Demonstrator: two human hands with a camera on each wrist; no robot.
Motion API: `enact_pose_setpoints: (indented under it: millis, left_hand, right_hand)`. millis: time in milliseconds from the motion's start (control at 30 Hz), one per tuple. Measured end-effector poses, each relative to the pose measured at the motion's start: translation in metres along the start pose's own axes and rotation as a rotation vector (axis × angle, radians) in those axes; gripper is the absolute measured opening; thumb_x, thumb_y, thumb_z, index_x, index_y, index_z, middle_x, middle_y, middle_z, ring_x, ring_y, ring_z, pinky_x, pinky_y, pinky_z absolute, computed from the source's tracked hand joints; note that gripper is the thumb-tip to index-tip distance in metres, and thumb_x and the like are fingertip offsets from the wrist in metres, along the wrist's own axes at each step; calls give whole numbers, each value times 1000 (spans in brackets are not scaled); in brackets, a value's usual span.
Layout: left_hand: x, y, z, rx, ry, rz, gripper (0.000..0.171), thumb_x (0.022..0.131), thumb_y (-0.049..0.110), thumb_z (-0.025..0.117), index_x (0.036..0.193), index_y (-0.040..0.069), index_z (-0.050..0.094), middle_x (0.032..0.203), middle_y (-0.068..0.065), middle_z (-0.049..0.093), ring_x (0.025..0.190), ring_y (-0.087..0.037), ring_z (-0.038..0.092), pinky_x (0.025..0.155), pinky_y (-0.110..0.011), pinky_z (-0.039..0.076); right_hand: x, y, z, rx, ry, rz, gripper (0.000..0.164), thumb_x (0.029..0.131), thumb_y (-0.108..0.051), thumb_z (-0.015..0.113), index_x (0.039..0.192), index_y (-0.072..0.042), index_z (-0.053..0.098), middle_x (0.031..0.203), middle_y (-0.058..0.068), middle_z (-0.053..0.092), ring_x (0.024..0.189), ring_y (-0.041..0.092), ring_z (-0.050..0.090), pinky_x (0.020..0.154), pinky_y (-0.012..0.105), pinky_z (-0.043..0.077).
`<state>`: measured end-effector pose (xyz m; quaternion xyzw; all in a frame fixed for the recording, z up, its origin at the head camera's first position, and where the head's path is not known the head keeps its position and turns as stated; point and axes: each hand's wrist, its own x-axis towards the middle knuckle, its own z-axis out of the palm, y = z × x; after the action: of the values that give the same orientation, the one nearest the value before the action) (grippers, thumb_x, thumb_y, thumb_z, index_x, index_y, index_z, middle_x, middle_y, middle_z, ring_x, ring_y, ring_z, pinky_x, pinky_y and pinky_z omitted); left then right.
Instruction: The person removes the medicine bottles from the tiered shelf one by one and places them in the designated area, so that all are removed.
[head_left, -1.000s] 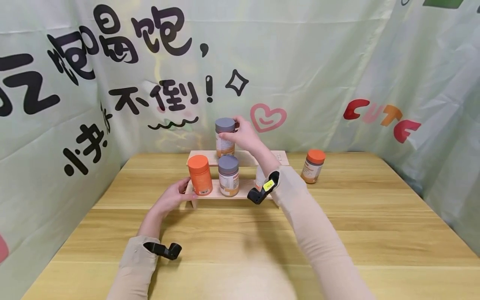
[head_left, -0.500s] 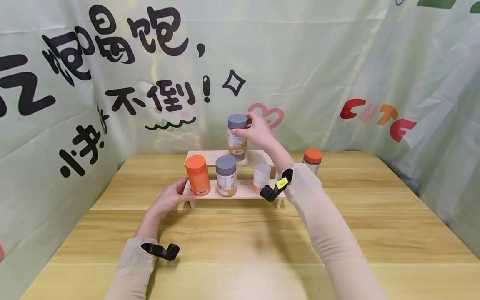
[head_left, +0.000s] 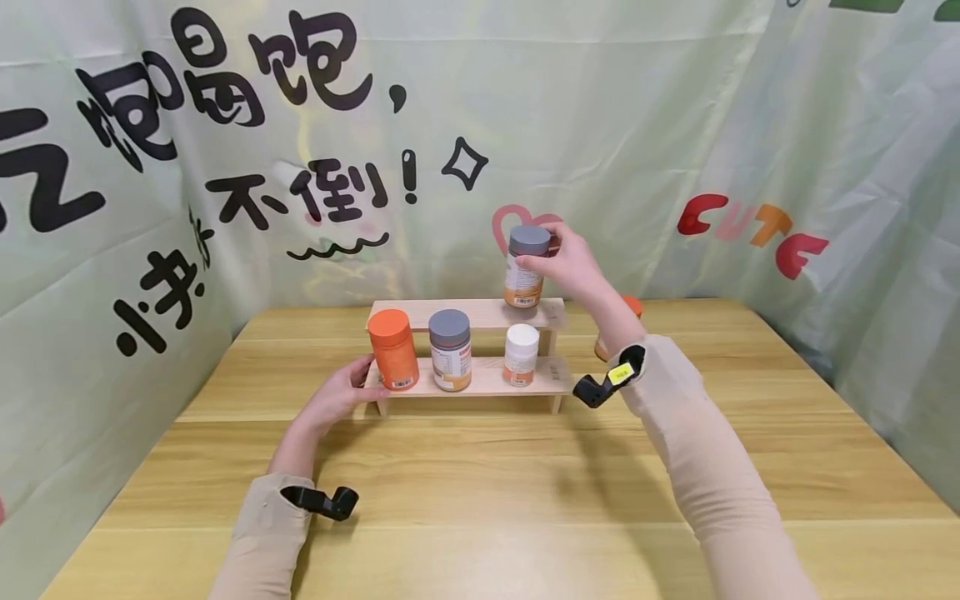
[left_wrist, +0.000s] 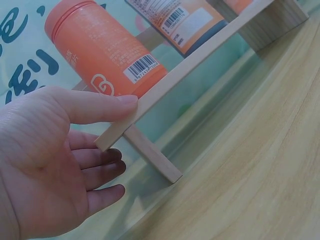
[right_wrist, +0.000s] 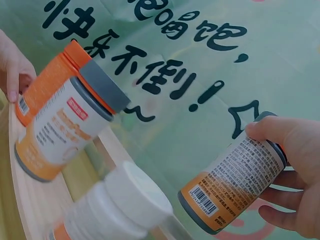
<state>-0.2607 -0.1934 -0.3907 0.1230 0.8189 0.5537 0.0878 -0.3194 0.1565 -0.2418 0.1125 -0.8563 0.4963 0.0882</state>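
My right hand (head_left: 566, 258) grips a grey-lidded pill bottle (head_left: 525, 275) with a white and orange label, upright over the right end of the upper tier of a two-tier wooden shelf rack (head_left: 442, 314). In the right wrist view this bottle (right_wrist: 232, 180) sits between thumb and fingers. Whether its base touches the tier I cannot tell. My left hand (left_wrist: 60, 155) pinches the lower tier's left end, thumb on top and fingers below. Beside the thumb stands an orange bottle (head_left: 394, 350). Another grey-lidded bottle (head_left: 451, 354) and a small white-capped bottle (head_left: 521, 354) share that tier.
An orange-lidded bottle (head_left: 632, 304) stands on the wooden table (head_left: 465, 492) right of the rack, mostly hidden behind my right forearm. A printed cloth backdrop (head_left: 600, 125) hangs behind and at both sides of the table.
My right hand has carried the grey-lidded bottle rightward along the upper tier, from its left part to its right end. The white-capped bottle has come into full view. My left hand stays put.
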Motion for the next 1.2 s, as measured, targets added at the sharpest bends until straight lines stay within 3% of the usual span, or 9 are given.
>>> enact_pose_setpoints:
  millis: [1200]
  left_hand:
    - [2,-1,-3,49,4,-9,84,83,18,70,145,-6,19,148,-27,18,135,-41,18,108,-53,19]
  right_hand:
    - [-40,55,-106,-120,185,119,77,86,-39,64,141,0,28,132,22,41,117,34,42,97,48,38]
